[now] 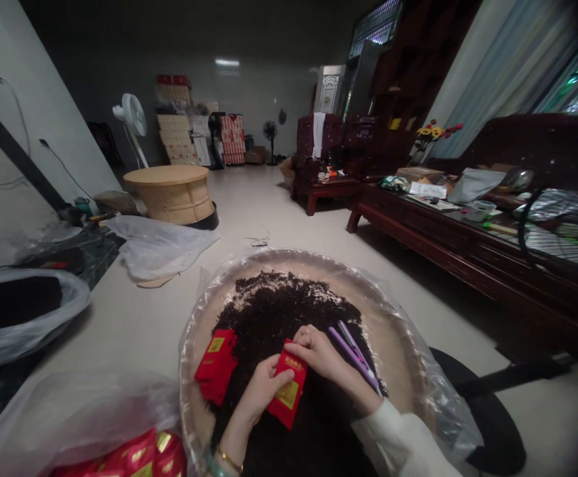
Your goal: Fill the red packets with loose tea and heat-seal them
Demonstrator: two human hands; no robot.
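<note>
Between my two hands is a red packet with a gold label, held over a wide round tray lined with clear plastic. My left hand grips the packet's side, thumb across its front. At its top edge, the fingers of my right hand pinch the packet. Dark loose tea leaves are heaped in the tray. A stack of similar red packets lies on the leaves to the left. Beside my right wrist rests a purple handheld sealer, its two long arms apart.
Filled red packets lie in a clear bag at lower left. Another plastic bag holds dark material. A woven drum-shaped stand is ahead left, and a dark wooden table runs along the right. A black fan base stands close right.
</note>
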